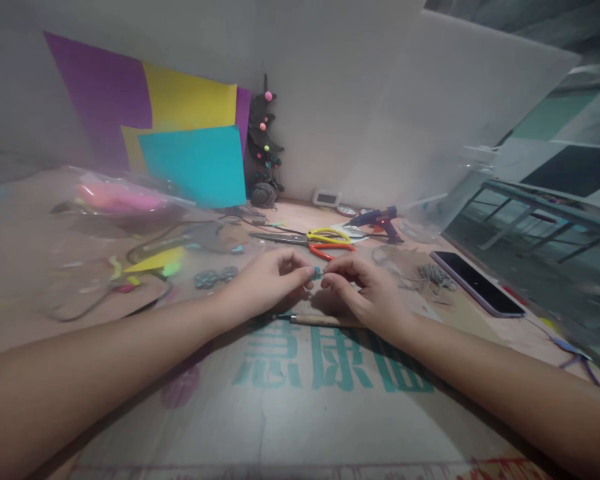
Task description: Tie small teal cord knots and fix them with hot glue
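Between the fingertips of both hands is a tiny teal piece [317,273], too small to name. My left hand [283,280] is closed on its left side, thumb against forefinger. From the right, my right hand [363,290] pinches at the same piece. Just below the hands lies a wooden-handled tool [313,320] with a thin dark tip, partly behind my right hand. Scissors [325,243] with yellow and orange handles lie behind the hands, blades pointing left. Left of my left wrist rests a grey-blue knotted piece [215,277].
A glue gun [380,221] stands at the back right. A phone [475,283] and a coil of grey cord [436,277] lie to the right. Coloured sheets [195,167] and a dark tree-like decoration [266,143] lean at the back. A bag of pink material [120,197] sits left.
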Available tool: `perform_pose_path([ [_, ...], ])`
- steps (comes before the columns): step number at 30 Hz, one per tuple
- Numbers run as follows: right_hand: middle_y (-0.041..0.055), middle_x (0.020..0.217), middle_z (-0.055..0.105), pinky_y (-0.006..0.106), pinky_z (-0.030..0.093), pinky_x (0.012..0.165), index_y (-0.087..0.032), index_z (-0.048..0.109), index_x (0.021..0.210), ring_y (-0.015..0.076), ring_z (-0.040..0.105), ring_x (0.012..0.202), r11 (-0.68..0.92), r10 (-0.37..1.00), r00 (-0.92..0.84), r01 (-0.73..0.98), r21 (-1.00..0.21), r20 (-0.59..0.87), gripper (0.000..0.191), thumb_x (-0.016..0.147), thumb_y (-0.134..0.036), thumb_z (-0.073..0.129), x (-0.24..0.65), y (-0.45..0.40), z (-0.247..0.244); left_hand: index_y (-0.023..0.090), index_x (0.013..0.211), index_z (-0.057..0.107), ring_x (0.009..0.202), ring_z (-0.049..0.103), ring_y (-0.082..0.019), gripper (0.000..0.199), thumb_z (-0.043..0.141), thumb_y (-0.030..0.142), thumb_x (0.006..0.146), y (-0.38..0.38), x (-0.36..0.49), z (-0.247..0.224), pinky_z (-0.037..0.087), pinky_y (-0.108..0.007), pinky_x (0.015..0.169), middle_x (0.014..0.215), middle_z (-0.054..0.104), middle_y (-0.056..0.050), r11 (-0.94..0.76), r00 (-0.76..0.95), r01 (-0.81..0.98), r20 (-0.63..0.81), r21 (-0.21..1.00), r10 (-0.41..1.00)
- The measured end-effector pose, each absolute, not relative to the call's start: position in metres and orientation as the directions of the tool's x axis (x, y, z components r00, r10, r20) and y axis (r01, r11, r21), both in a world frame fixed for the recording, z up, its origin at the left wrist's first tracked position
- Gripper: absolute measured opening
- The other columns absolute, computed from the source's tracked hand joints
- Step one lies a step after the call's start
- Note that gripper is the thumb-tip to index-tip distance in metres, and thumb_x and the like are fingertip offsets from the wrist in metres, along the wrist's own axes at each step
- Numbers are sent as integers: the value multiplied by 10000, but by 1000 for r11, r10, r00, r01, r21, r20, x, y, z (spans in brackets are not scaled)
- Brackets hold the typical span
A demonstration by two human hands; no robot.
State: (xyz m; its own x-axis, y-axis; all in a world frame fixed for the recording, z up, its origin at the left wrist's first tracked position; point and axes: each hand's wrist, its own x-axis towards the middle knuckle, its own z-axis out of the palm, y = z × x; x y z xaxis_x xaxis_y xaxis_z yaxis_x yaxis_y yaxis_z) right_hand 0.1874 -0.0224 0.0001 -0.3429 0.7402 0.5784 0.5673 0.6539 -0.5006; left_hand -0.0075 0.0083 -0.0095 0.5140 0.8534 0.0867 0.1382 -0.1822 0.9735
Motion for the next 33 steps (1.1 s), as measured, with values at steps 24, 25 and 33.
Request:
perform_pose_path([
  [24,-52,536,588,187,409,392,-198,541,833,88,522,411,165,976,-181,263,-951,119,270,810,-449,639,178,-16,6,165,861,582,564,555,-101,178,547,338,887,5,-6,-9,418,-179,482,677,621,-8,-214,548,154,96,965,831],
  [25,-50,537,592,187,407,392,-198,541,833,88,522,410,148,977,-188,252,-956,102,280,807,-458,642,178,-15,5,163,863,583,566,558,-101,179,547,337,887,5,-6,-10,423,-181,487,680,625,-10,-215,549,153,98,965,830],
  [33,-30,617,621,198,421,419,-191,555,976,92,541,457,151,954,-285,191,-970,93,331,820,-472,635,182,-16,3,168,863,585,509,522,-76,165,561,331,875,6,-5,-8,372,-153,435,657,608,11,-184,528,141,84,973,845],
])
